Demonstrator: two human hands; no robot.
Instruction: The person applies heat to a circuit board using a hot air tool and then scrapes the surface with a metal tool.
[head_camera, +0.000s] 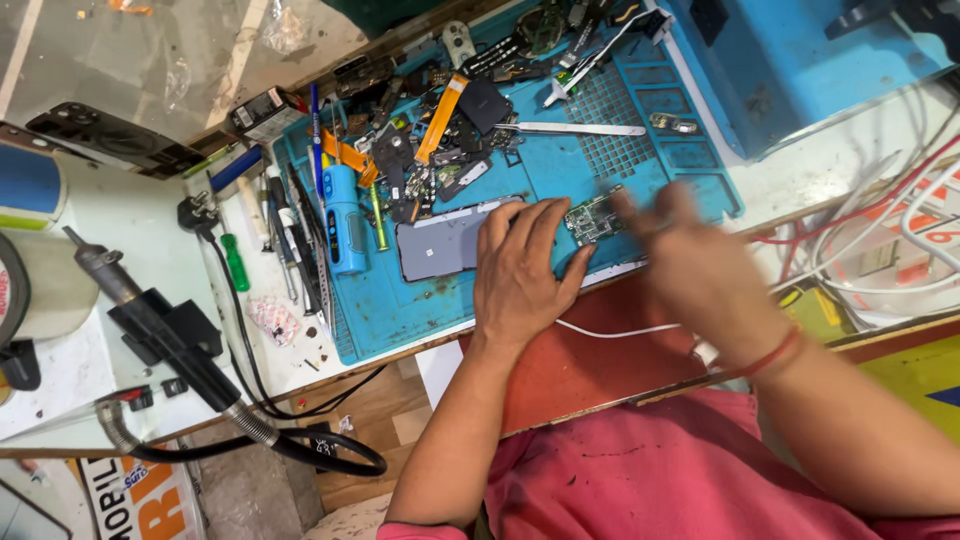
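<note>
**Hands at the circuit board on the repair mat**

The left hand (520, 270) lies flat, fingers spread, pressing on the right end of a grey phone body (445, 240) on the blue work mat (400, 310). A small green circuit board (594, 218) sits just right of the left fingertips. The right hand (690, 255) is blurred; its fingers reach the board's right edge, and its grip cannot be determined. A blue cylindrical tool (345, 220) lies left of the phone body. Metal tweezers (570, 128) rest further back on the mat.
</note>
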